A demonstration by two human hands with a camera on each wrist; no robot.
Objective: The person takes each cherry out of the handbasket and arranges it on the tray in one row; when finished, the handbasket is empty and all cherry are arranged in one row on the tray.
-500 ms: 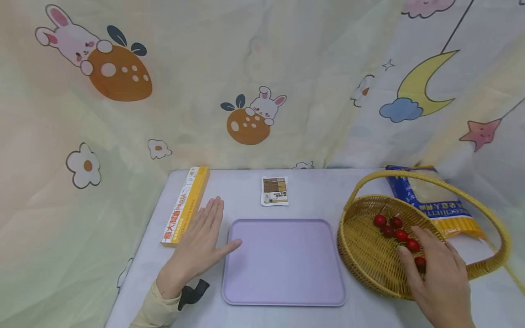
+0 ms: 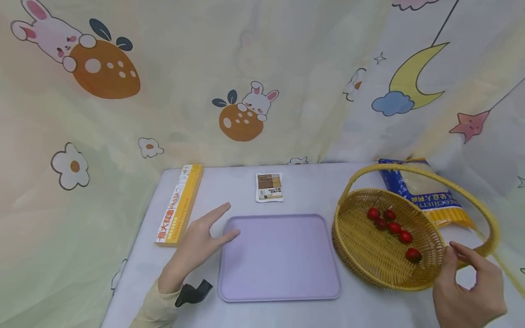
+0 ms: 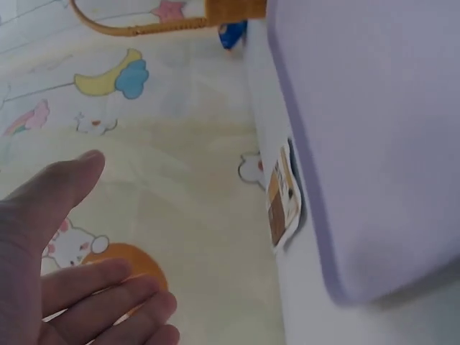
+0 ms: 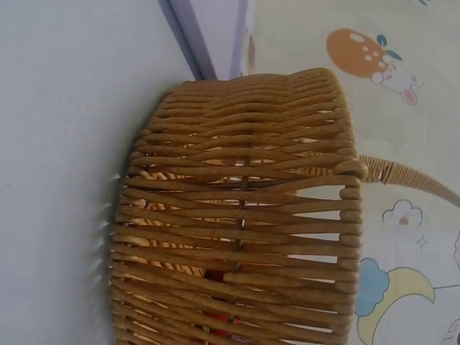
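Since the earlier frame, our right hand (image 2: 469,298) had moved from above the cherries (image 2: 394,228) to the near right side of the basket (image 2: 362,248), beside the foot of its handle (image 2: 488,223). Our left hand (image 2: 197,239) had changed too: its straight, joined fingers had shifted, and they now bent forward with the thumb set wide apart from them. It held nothing and hung between the long pasta box (image 2: 178,205) and the lilac tray (image 2: 280,259). With the right, we brought thumb and forefinger close together at the basket's rim, but we could not tell whether they pinched it; the right wrist view showed us woven wall and none of our fingers. The basket stood on the desk (image 2: 303,314) just to the right of the tray, its handle arching overhead. Inside it we counted six cherries, five in a loose cluster and one lying apart, nearer our right hand. Behind the basket lay a blue and yellow bag (image 2: 424,187), partly hidden. We also saw a small packet (image 2: 269,187) lying beyond the tray, in front of the printed cloth (image 2: 176,100).
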